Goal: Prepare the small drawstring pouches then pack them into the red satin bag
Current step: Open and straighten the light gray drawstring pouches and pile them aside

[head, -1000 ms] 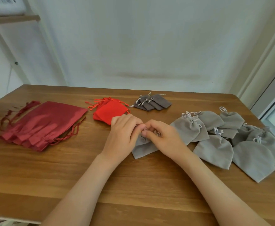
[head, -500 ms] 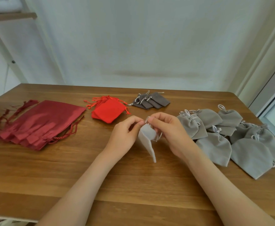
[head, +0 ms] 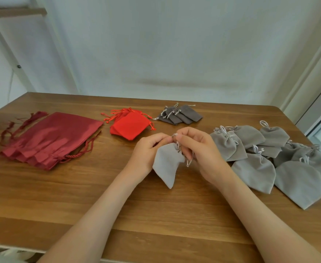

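a single head-worn view, looking forward and down from above and behind the fingers (head: 184, 138), near enough that both forearms (head: 91, 215) run off the bottom edge; the wooden table (head: 155, 234) spreads beyond and to either side of the fingers, white wall (head: 174, 54) farther past them

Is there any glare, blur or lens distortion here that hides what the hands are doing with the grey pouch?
Head view: soft, even light, only faint shadows under the left hand and right hand; mild sheen on the red satin bags, nothing blown out; the wide-angle lens slants the door frame; the grey pouch both hands pinch is sharp, its cord slightly soft.
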`<state>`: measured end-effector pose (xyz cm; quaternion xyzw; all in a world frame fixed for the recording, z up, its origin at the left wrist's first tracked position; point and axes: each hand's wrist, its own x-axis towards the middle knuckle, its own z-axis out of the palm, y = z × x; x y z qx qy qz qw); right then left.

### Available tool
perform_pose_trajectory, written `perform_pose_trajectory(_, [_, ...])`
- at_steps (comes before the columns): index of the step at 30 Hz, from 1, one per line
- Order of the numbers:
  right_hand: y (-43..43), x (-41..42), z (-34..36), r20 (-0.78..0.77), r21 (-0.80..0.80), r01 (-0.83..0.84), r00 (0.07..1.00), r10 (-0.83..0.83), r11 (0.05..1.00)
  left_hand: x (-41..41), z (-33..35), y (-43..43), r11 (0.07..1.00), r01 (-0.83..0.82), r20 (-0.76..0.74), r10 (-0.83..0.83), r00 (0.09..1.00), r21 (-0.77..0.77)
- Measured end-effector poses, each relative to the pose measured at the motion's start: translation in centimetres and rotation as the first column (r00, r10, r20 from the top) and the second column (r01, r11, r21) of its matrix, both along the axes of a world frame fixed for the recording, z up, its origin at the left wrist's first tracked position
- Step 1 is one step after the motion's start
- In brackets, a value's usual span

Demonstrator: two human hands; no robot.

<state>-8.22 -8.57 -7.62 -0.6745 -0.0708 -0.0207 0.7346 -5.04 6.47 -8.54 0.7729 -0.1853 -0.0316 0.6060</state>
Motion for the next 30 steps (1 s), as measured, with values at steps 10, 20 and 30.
perform_pose_trajectory(10, [0.1, 0.3, 0.1, -0.025, -0.071, 0.123, 0.992, -0.125, 0.990, -0.1, 0.5, 0.6, 0.982, 0.099, -0.320, -0.146, 0.936, -0.158])
perform_pose_trajectory(20, [0.4, 0.0, -1.0, 0.251, -0.492, 0.253, 0.958, -0.142, 0.833, -0.2, 0.1, 0.8, 0.994, -0.086, 0.346, 0.057, 0.936, 0.071])
perform_pose_trajectory(30, [0.5, 0.1, -1.0, 0.410, -0.509, 0.321, 0.906, -0.103, 0.799, -0.4, 0.2, 0.9, 0.991, -0.112, 0.320, 0.083, 0.944, 0.074])
